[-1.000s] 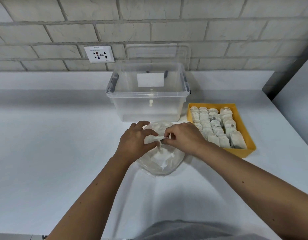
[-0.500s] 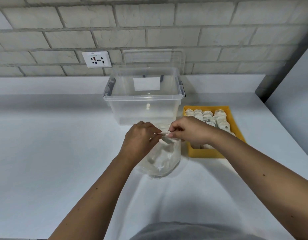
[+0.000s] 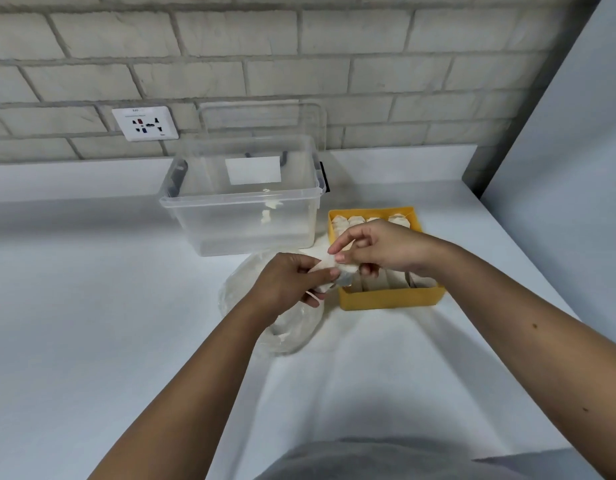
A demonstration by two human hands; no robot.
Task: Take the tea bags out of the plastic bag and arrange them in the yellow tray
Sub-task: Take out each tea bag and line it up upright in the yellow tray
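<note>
Tea bag (image 3: 337, 268) now lifted clear of plastic bag (image 3: 292, 327), both hands pinching

Both bare forearms reach forward, converging. The left hand (image 3: 292, 282) and right hand (image 3: 379, 249) meet fingertip to fingertip, seemingly pinching one small white packet (image 3: 334, 266) together.

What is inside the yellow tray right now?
The yellow plastic tray holds rows of pale tea bags, visible at its far and near ends. The right hand covers the middle, so whether those rows are full cannot be seen.
</note>
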